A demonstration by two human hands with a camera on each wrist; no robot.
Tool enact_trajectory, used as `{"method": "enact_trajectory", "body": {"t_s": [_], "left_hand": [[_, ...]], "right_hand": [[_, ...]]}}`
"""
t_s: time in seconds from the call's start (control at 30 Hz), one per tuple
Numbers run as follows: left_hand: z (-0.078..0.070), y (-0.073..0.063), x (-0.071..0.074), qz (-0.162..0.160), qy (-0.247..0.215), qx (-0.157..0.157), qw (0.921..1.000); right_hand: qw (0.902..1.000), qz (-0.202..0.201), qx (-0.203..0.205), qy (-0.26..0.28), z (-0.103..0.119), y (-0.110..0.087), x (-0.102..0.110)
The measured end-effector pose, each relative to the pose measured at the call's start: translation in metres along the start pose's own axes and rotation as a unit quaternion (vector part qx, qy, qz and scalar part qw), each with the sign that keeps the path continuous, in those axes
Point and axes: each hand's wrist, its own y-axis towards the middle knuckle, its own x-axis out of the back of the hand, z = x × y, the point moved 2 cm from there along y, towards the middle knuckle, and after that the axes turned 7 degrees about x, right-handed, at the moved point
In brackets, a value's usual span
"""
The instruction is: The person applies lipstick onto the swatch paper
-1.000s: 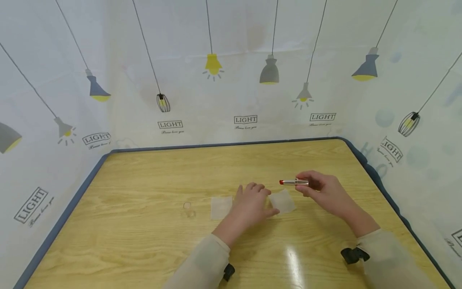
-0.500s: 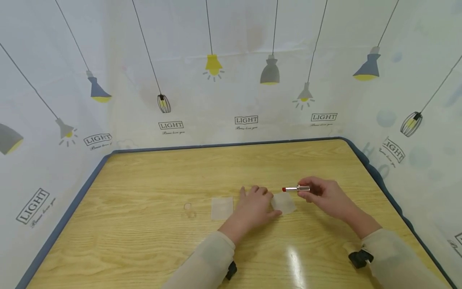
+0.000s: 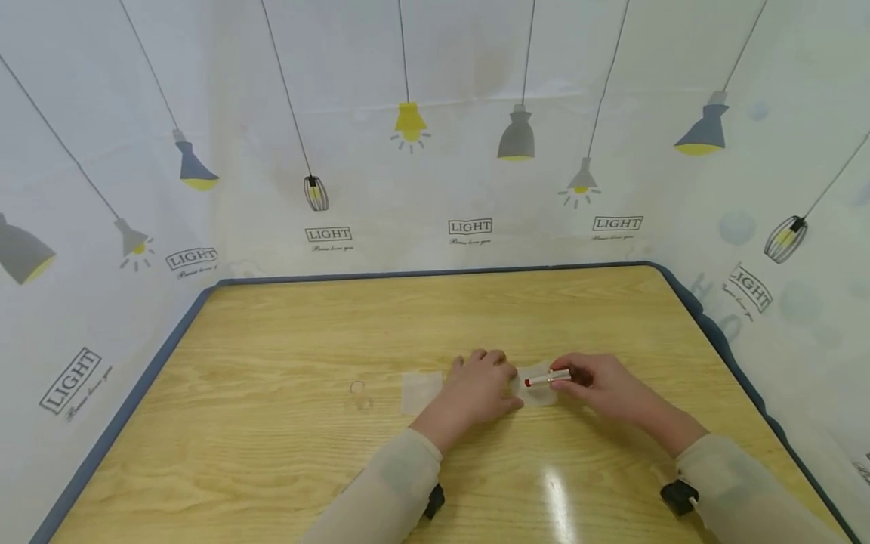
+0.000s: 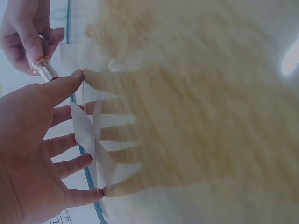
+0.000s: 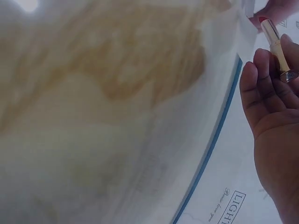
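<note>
My right hand [image 3: 601,387] pinches an uncapped lipstick [image 3: 547,378] between thumb and fingers, its red tip facing left. The tip is over the right-hand white paper square [image 3: 540,396]; whether it touches the paper I cannot tell. In the right wrist view the lipstick [image 5: 272,35] shows a gold and silver tube. My left hand [image 3: 472,393] lies with spread fingers between two paper squares, its thumb and index by the left edge of the right one. The left wrist view shows the left hand's fingertips [image 4: 99,192] down on the table. The other paper square [image 3: 420,393] lies left of that hand.
Two small thin rings [image 3: 365,403] lie left of the papers; bands or marks, I cannot tell. The wooden table [image 3: 272,453] ends at a blue edging [image 3: 381,276] against a lamp-printed wall covering [image 3: 381,189]. Black wrist devices [image 3: 680,497] hang at both sleeves.
My right hand has lowered the lipstick and brought it slightly left, from above the right paper square's far edge to over its middle. My left hand stays nearly in place.
</note>
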Motion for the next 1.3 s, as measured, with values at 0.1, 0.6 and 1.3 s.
{"method": "enact_trajectory", "body": {"t_s": [0.1, 0.6, 1.3], "left_hand": [[0.000, 0.000, 0.000, -0.001, 0.002, 0.001, 1.0000], [0.002, 0.005, 0.000, 0.004, -0.042, 0.025, 0.9988], [0.002, 0.001, -0.001, 0.009, -0.052, 0.026, 0.9982]], "right_hand": [[0.9999, 0.010, -0.004, -0.008, -0.001, 0.001, -0.004], [0.9974, 0.060, 0.004, -0.038, 0.004, 0.016, -0.005], [0.9958, 0.067, 0.008, -0.062, -0.002, 0.017, -0.011]]}}
